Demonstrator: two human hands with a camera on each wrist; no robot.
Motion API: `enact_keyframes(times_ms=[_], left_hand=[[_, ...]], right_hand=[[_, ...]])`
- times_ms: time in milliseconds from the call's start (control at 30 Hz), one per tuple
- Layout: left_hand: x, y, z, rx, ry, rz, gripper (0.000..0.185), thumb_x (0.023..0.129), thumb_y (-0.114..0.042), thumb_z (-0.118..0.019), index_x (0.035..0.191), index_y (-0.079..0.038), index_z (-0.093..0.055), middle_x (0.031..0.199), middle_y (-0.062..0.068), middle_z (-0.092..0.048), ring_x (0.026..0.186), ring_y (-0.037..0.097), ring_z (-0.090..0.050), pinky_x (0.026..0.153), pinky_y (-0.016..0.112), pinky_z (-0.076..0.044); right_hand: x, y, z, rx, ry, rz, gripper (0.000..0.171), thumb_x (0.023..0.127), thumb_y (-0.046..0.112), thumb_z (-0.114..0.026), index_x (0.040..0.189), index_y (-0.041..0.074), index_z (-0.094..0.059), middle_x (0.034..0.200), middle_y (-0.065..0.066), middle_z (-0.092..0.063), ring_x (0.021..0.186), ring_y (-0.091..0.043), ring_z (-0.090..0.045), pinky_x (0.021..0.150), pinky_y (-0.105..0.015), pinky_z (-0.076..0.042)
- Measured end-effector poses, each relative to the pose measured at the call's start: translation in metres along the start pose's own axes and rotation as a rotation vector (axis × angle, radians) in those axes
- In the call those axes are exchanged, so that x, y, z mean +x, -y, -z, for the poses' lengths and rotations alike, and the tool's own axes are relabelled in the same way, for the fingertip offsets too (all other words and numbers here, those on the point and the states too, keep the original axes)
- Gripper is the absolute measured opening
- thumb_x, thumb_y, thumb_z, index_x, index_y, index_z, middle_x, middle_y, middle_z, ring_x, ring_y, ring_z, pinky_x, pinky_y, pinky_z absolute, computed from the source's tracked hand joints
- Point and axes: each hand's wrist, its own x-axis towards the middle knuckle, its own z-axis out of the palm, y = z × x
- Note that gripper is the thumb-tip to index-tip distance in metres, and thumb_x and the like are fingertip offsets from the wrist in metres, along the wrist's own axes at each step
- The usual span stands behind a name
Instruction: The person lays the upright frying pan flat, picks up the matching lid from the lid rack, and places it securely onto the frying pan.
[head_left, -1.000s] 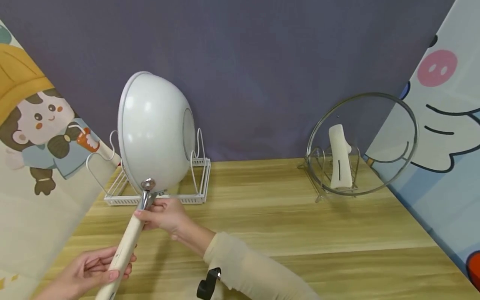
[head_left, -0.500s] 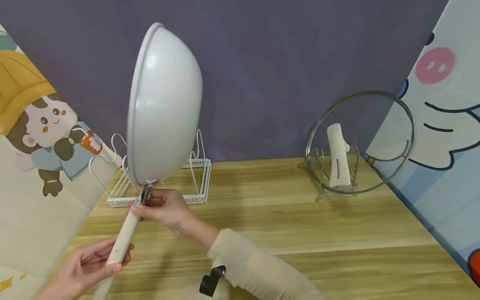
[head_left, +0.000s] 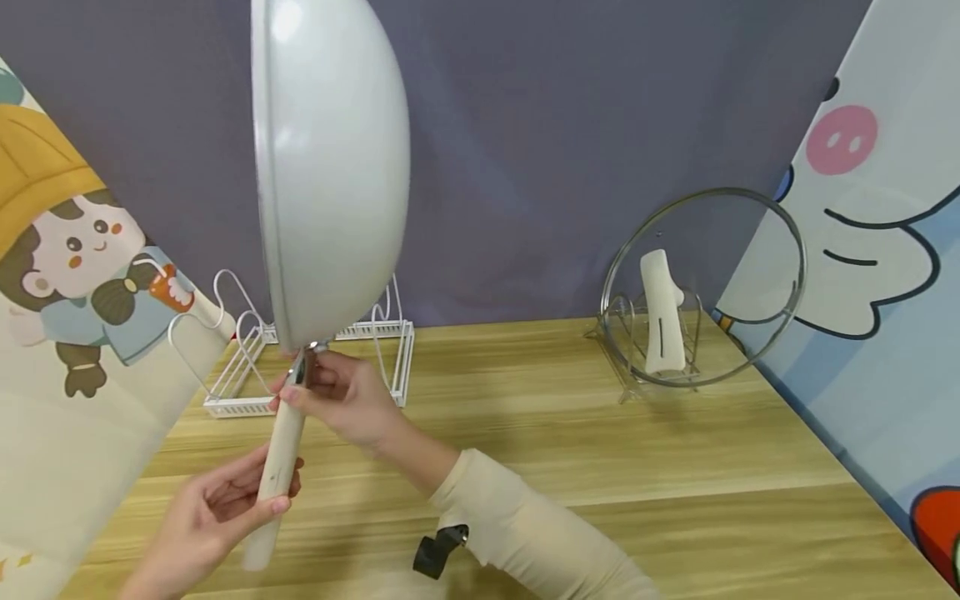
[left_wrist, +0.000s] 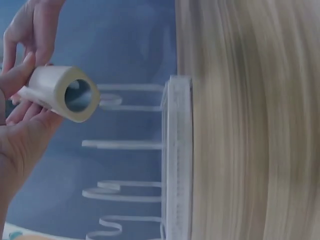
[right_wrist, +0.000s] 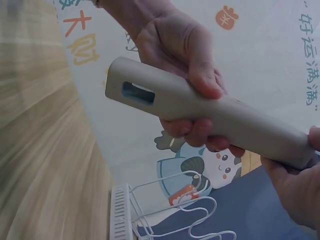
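A white wok (head_left: 337, 167) is held up on its side, its rounded outside facing right and its top cut off by the head view's edge. My left hand (head_left: 213, 512) grips the middle of its cream handle (head_left: 281, 454), thumb on the near side and fingertips showing beyond it. Up by the metal joint, my right hand (head_left: 352, 400) pinches the handle's upper end. In the left wrist view, the handle's hollow butt end (left_wrist: 79, 96) points at the camera. The right wrist view shows a slot near that end, with the left hand (right_wrist: 177, 50) wrapped round the handle.
Behind and below the wok stands a white wire rack (head_left: 240, 407) on the wooden table (head_left: 525, 450). At the back right, a small wire stand (head_left: 626, 387) bears a glass lid (head_left: 802, 258) with a cream handle (head_left: 663, 317). Printed walls flank both sides.
The wok has risen from the white rack and come closer, its top passing out of the head view. Both hands have moved with it, still on the handle, which now stands more upright.
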Motion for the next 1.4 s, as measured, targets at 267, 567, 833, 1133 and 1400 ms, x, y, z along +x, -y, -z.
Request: enact_keyframes(times_ms=[267, 567, 833, 1133, 1400], left_hand=[[0.009, -0.003, -0.026, -0.053, -0.068, 0.043, 0.062, 0.086, 0.018, -0.054, 0.134, -0.02, -0.052, 0.114, -0.004, -0.072, 0.1, 0.009, -0.071, 0.081, 0.021, -0.058], [0.014, 0.004, -0.046, -0.106, -0.112, 0.0, 0.066, 0.083, 0.022, -0.054, 0.131, -0.023, -0.054, 0.112, -0.006, -0.073, 0.1, 0.008, -0.07, 0.082, 0.02, -0.057], [0.017, 0.006, -0.054, -0.07, -0.073, 0.035, 0.058, 0.084, 0.016, -0.058, 0.137, -0.008, -0.048, 0.113, -0.009, -0.072, 0.099, 0.009, -0.071, 0.082, 0.021, -0.058], [0.027, 0.007, -0.064, -0.078, 0.02, 0.013, 0.059, 0.085, 0.014, -0.059, 0.135, 0.025, -0.03, 0.115, -0.013, -0.07, 0.099, 0.009, -0.071, 0.082, 0.022, -0.058], [0.043, 0.002, -0.066, -0.009, 0.16, 0.123, 0.05, 0.088, -0.001, -0.063, 0.127, 0.023, -0.042, 0.111, -0.009, -0.07, 0.098, 0.004, -0.069, 0.084, 0.022, -0.058]], right_hand=[[0.0, 0.002, 0.004, 0.148, -0.044, -0.078, 0.037, 0.095, -0.003, -0.051, 0.132, 0.0, -0.051, 0.108, -0.039, -0.058, 0.075, -0.005, -0.064, 0.079, -0.023, -0.058], [-0.005, 0.004, 0.01, 0.001, 0.063, -0.055, 0.034, 0.099, 0.0, -0.043, 0.133, -0.004, -0.041, 0.088, -0.004, -0.053, 0.076, -0.004, -0.055, 0.072, -0.014, -0.051], [-0.008, 0.018, 0.033, -0.231, 0.208, -0.108, 0.021, 0.099, 0.0, -0.045, 0.117, -0.008, -0.039, 0.095, -0.027, -0.056, 0.077, -0.003, -0.059, 0.076, -0.017, -0.054], [-0.014, 0.015, 0.052, -0.259, 0.262, -0.041, 0.018, 0.098, -0.004, -0.044, 0.114, -0.009, -0.038, 0.094, -0.034, -0.054, 0.079, -0.005, -0.059, 0.077, -0.018, -0.055], [-0.019, 0.02, 0.064, -0.341, 0.279, -0.032, 0.021, 0.097, -0.002, -0.046, 0.115, -0.009, -0.039, 0.098, -0.031, -0.056, 0.08, -0.002, -0.06, 0.079, -0.02, -0.056]])
